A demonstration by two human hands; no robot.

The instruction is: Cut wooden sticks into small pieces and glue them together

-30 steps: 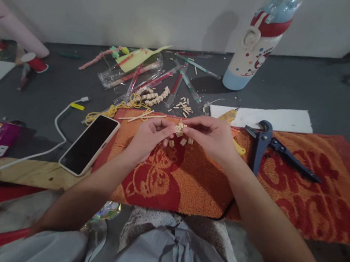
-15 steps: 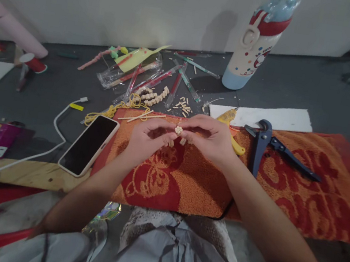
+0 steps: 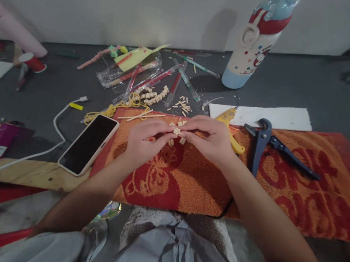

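Here it is, left hand (image 3: 143, 140) and right hand (image 3: 211, 139) both pinching one tiny flower-shaped piece (image 3: 176, 131) over the orange-and-red towel (image 3: 202, 189) (a phone (image 3: 89, 143) lies at its left edge)!

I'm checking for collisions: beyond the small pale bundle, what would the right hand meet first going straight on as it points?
Probably the left hand, which faces it across the small pale bundle; exact depth is unclear in this single view.

The left grip (image 3: 142, 140) and right grip (image 3: 212, 140) pinch a small pale bundle (image 3: 176, 131) above the orange-red towel (image 3: 205, 190).
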